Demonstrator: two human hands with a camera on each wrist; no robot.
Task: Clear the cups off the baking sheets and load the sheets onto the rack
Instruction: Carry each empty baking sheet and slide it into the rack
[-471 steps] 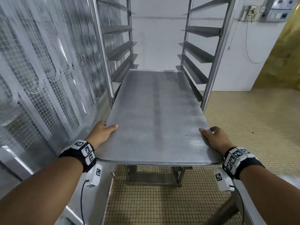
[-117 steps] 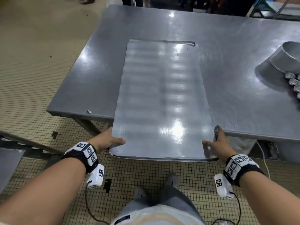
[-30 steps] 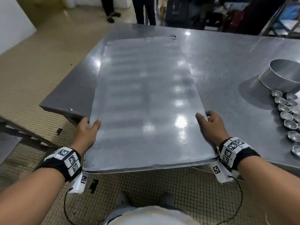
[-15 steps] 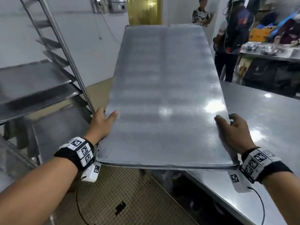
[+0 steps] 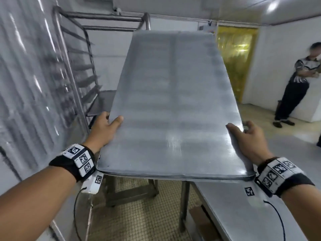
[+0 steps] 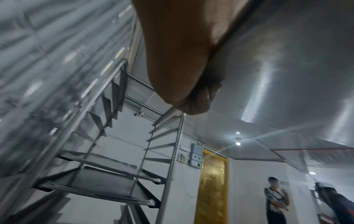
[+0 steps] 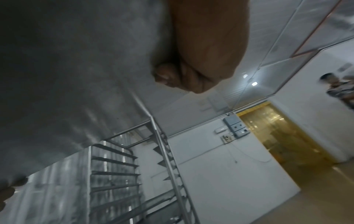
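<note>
The sheet point(image 5: 173, 105) — flat, dull grey metal, bare, its near edge slightly wavy — is held in the air before the rack point(image 5: 76, 70). Left hand point(image 5: 104, 131) and right hand point(image 5: 248, 141) each grip a long edge, thumbs on top.

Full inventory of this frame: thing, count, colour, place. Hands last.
baking sheet: 1 carried, grey metal, bare, centre, held in the air.
rack: 1, steel, left beyond the sheet; at least 2 sheets already on lower rails.
table: 1, steel, lower right.
strip curtain: 1, yellow, doorway at back right.
bystander: 1, dark trousers, far right by the wall.
floor: small beige tiles.
wristbands: 2, black with white marker tags.
left hand: grips the sheet's left edge.
right hand: grips the sheet's right edge.
</note>
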